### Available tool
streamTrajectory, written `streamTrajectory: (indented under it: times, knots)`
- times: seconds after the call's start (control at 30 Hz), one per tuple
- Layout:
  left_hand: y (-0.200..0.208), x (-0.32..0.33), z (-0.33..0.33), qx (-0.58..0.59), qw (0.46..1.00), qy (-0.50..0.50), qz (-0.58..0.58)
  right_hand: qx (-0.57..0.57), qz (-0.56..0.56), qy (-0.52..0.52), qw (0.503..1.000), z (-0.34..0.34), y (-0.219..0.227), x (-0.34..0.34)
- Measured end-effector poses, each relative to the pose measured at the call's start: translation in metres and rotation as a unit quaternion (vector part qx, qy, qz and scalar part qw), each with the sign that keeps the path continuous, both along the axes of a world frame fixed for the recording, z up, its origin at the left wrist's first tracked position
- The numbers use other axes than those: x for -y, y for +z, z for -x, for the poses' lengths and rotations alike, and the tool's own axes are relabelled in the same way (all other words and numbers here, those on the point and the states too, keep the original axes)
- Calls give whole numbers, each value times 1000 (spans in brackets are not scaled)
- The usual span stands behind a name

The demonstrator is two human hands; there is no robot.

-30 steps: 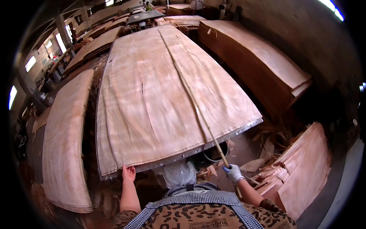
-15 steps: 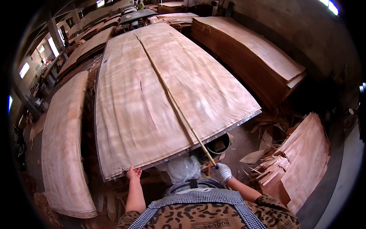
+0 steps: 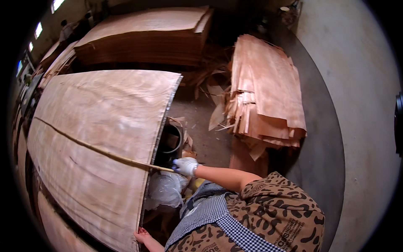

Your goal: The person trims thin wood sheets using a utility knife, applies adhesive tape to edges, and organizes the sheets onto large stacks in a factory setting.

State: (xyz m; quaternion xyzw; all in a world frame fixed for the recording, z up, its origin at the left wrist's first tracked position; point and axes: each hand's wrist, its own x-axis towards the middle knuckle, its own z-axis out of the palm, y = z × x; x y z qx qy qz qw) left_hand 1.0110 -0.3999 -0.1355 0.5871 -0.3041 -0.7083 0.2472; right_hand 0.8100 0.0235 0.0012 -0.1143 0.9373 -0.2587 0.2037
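Note:
A long, thin wooden stick lies across a large pale wood veneer sheet. My right hand, in a white striped glove, is closed around the stick's near end, which reaches past the sheet's edge. Bare and at the near corner, my left hand pinches the edge of the veneer sheet. Wrinkles and a few dark splits run along the sheet.
Beyond the sheet stands a tall veneer stack. Torn-edged veneer pieces are piled on the right, near a wall. A round dark bucket and a clear plastic bag sit beside the sheet's edge. A person is far back left.
My view has swung to the right, bringing the torn veneer pile and wall nearer the middle. Both hands keep their holds, the right on the stick, the left at the sheet's corner.

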Motion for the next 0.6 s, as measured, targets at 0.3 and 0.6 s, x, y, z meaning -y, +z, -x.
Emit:
streamTrajectory:
  times: [0.3, 0.6]
  knots:
    - [67, -103, 18, 166, 943, -239, 163, 29, -101, -463, 880, -109, -70, -241]
    - [131, -309, 164, 37, 847, -480, 226, -28, -78, -774, 628, -95, -57, -488]
